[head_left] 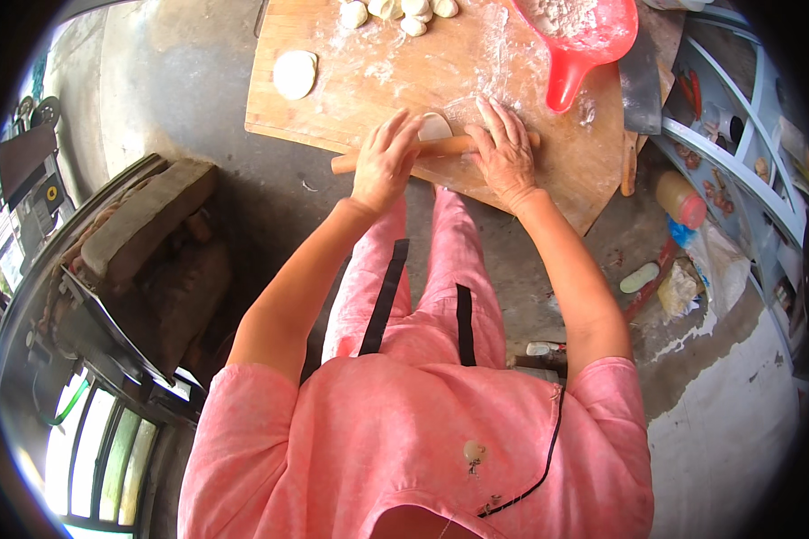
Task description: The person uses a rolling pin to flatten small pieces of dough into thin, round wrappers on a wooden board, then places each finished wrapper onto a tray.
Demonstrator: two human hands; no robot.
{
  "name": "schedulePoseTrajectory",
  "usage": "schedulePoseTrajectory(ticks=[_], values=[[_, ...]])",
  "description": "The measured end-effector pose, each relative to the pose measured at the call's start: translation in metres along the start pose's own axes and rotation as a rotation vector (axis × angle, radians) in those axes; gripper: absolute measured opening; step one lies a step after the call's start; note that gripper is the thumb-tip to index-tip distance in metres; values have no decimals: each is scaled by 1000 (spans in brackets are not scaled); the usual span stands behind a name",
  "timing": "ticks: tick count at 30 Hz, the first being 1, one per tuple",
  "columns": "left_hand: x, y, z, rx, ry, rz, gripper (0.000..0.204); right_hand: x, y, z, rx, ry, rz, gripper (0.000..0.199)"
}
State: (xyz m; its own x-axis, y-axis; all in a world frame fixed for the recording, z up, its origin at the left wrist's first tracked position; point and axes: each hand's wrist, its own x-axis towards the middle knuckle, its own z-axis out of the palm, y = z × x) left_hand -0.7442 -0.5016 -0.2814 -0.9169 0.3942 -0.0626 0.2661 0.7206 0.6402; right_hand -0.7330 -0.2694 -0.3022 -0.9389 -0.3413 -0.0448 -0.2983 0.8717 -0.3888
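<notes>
Fingers (388,131) lying across rolling pin (445,146), dough disc (434,127) between.

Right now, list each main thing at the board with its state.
Rolling pin: under left hand and right hand
Dough sheet: flat, partly hidden
Dough rounds: flat, overlapping
Dough pieces: small, clustered
Red scoop: holding flour
Cleaver: lying flat, unheld
Board: flour-dusted

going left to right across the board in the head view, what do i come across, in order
Flat dough rounds, left hand, dough piece at the rolling pin, right hand, red scoop, cleaver.
</notes>
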Motion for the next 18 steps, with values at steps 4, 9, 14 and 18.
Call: schedulePoseTrajectory(ticks=[4, 9, 14, 18], values=[[48, 0, 12, 37, -57, 109, 25, 11, -9, -11, 67, 21, -42, 36], [50, 4, 14, 189, -175, -139, 14, -14, -24, -15, 143, -67, 125, 42], [17, -9, 6, 93, -12, -311, 14, -31, -34, -13, 183, -56, 230, 48], [4, -9, -15, 125, 132, -175, 25, -24, -27, -13, 159, -20, 203, 55]])
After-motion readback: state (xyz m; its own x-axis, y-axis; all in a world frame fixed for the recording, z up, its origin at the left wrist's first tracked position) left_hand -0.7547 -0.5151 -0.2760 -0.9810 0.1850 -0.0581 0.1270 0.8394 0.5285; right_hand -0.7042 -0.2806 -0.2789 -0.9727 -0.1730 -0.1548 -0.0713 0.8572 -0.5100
